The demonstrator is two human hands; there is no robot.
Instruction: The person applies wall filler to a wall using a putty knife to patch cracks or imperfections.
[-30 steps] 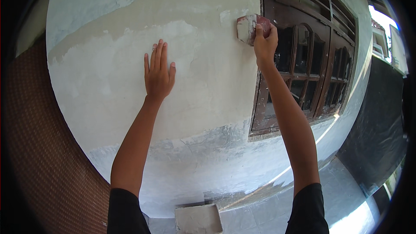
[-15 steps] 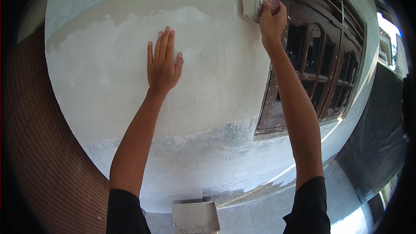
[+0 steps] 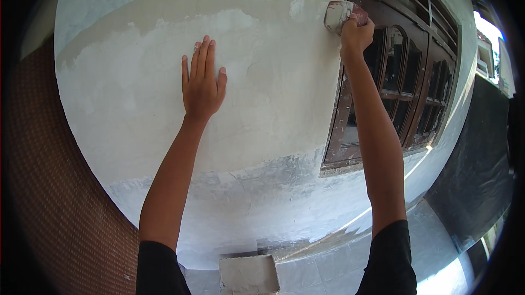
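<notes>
My left hand (image 3: pixel 203 90) lies flat against the off-white, patchily coated wall (image 3: pixel 262 109), fingers stretched out and slightly apart. My right hand (image 3: pixel 356 37) is raised by the upper left edge of a brown wooden window (image 3: pixel 415 103) and grips a reddish-brown hand block (image 3: pixel 338 17) smeared with pale filler. The block is up against the wall where it meets the window frame; its working face is hidden.
A shallow tray (image 3: pixel 248 273) coated with pale material is at the wall's foot on the grey tiled floor (image 3: pixel 322 273). A woven brown panel (image 3: pixel 60 153) runs along the left. Dark sheeting (image 3: pixel 467 158) hangs at the right.
My right hand and the block rose from a second ago, then shifted right and slightly down in the last half second. My left hand stays flat, a little higher in the picture than a second ago.
</notes>
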